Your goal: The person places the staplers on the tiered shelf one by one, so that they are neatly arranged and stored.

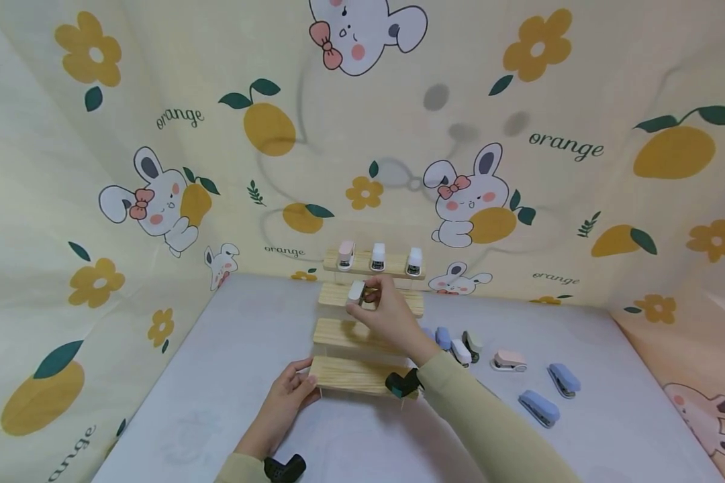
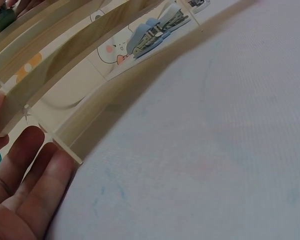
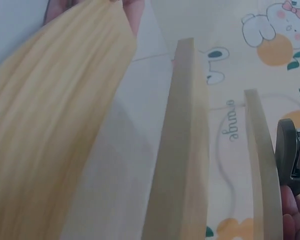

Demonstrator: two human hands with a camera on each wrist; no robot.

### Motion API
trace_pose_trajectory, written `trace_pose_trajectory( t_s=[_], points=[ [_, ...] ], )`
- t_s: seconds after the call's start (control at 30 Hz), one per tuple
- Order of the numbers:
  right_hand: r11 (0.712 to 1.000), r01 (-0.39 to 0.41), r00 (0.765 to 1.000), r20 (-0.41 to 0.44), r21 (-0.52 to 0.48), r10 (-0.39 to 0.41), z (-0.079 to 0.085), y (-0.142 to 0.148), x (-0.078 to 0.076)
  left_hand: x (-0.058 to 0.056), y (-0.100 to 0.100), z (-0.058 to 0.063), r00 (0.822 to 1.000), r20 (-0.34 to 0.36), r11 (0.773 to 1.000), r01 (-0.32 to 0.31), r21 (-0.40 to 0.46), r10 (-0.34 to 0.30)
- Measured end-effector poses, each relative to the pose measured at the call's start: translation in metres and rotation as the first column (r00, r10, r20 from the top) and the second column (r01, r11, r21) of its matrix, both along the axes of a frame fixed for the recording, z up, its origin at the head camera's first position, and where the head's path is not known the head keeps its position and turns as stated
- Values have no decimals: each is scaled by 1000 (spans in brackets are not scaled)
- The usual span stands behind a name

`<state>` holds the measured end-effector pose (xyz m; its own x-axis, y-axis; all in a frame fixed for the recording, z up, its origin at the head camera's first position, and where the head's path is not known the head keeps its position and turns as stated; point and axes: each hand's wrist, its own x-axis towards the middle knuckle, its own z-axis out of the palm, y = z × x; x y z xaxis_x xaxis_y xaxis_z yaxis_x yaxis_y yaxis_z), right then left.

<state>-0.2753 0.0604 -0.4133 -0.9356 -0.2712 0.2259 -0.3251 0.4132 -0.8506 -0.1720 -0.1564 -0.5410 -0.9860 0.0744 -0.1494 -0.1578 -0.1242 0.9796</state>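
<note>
A stepped wooden display rack (image 1: 362, 374) with several pale boards stands at the middle of the table. My right hand (image 1: 393, 315) pinches a small stapler (image 1: 356, 293) between thumb and fingers, over the second board from the top. White shows on top of it in the head view; the right wrist view shows its dark grey-green part (image 3: 286, 155) right at a board's edge. My left hand (image 1: 286, 396) grips the left end of the lowest board, its lower fingers (image 2: 52, 175) beside the clear support. A pink stapler (image 1: 346, 255) and two white staplers (image 1: 378, 256) stand on the top board.
Right of the rack lie blue staplers (image 1: 539, 407), a white stapler (image 1: 460, 351), a grey-green stapler (image 1: 472, 345) and a pink stapler (image 1: 509, 361). My right forearm crosses in front of the rack's right end. A patterned cloth backdrop (image 1: 362, 161) rises behind the white table (image 1: 217, 376).
</note>
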Motion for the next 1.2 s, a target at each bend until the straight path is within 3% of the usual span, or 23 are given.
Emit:
trace_pose_trajectory(
  t_s=[0.33, 0.63, 1.2],
  points=[
    [997, 11, 999, 33, 80, -14, 5, -14, -9, 0, -2, -3, 1000, -17, 1000, 13, -6, -13],
    [997, -19, 997, 73, 72, 14, 8, -20, -16, -1, 0, -3, 1000, -17, 1000, 15, -5, -15],
    [996, -28, 998, 62, 86, 23, 6, -22, -17, 0, -1, -2, 1000, -26, 1000, 11, 1, -11]
  ],
)
